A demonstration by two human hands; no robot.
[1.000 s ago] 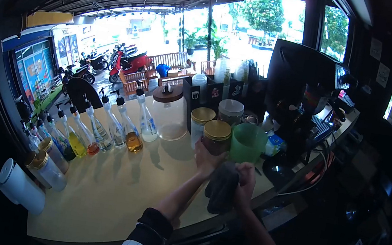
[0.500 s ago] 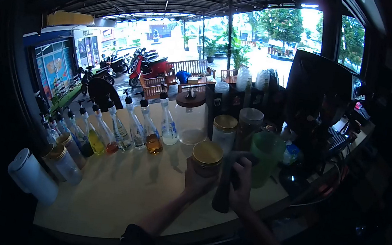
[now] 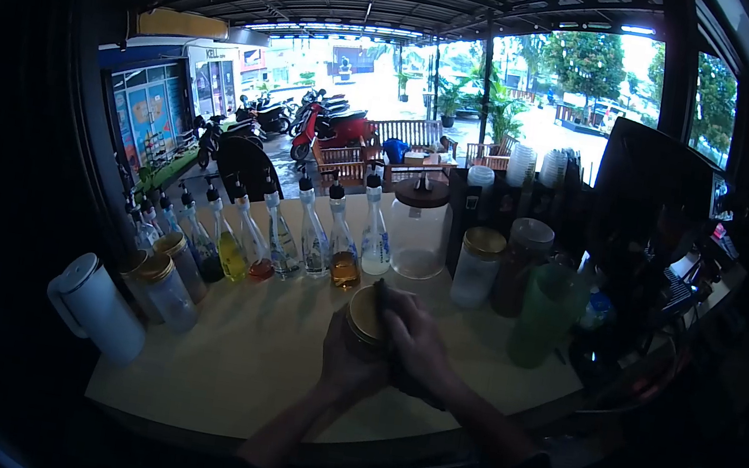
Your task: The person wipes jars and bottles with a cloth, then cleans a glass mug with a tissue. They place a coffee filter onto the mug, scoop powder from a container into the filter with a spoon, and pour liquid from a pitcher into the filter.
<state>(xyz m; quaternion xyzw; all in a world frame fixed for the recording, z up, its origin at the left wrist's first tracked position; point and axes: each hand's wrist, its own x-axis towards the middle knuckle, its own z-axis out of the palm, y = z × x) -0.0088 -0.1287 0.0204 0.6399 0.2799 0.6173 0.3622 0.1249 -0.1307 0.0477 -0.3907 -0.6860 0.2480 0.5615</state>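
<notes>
A jar with a gold lid (image 3: 365, 312) is tilted above the counter, with my left hand (image 3: 347, 362) wrapped round its body. My right hand (image 3: 417, 338) presses a dark cloth (image 3: 408, 379) against the right side of the jar and its lid rim. The fingers of both hands are closed. Most of the jar's body is hidden by the hands and cloth. Beyond them stands a bottle with amber liquid (image 3: 345, 272), and to the right a second gold-lidded jar (image 3: 476, 272).
A row of slim bottles (image 3: 284, 240) runs along the counter's back edge (image 3: 250, 370). At left stand a white jug (image 3: 102, 311) and gold-lidded jars (image 3: 167, 293). On the right are a large glass jar (image 3: 417, 235), a brown-filled jar (image 3: 521, 269), a green pitcher (image 3: 542, 320) and stacked cups (image 3: 522, 167).
The view has turned left, so the counter things sit further right. My right hand and the cloth, held apart on the right before, now meet the jar, which has tilted.
</notes>
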